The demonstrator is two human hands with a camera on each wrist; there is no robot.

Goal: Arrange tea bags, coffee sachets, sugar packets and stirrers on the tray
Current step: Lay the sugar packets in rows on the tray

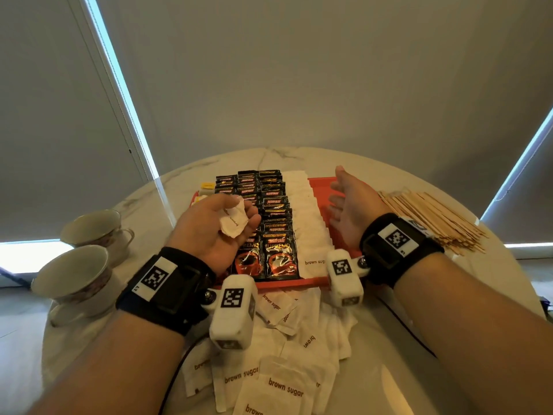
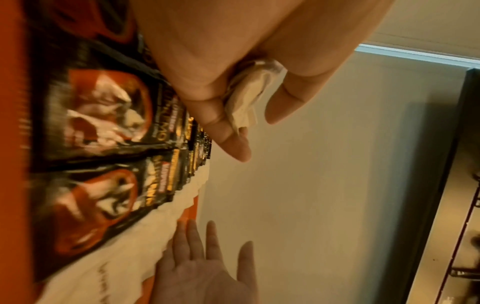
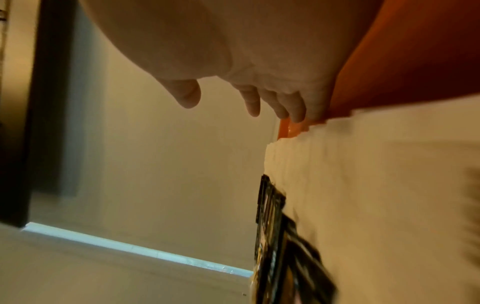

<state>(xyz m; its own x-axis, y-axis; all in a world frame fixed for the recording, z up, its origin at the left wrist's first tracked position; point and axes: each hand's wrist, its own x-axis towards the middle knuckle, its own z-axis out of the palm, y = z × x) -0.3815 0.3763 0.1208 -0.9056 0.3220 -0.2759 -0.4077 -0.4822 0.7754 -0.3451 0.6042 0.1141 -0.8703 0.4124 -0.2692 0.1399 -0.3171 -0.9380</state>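
Observation:
An orange tray on the round marble table carries rows of black coffee sachets and a white row of brown sugar packets. My left hand hovers palm up over the coffee rows and holds a crumpled white sugar packet, seen as a creased wad in the left wrist view. My right hand is open, fingers straight, above the tray's bare right part, holding nothing. Wooden stirrers lie heaped right of the tray. Yellow-tagged tea bags show at the tray's far left.
Loose brown sugar packets are piled on the table in front of the tray. Two teacups stand at the table's left edge. Grey window blinds close off the back.

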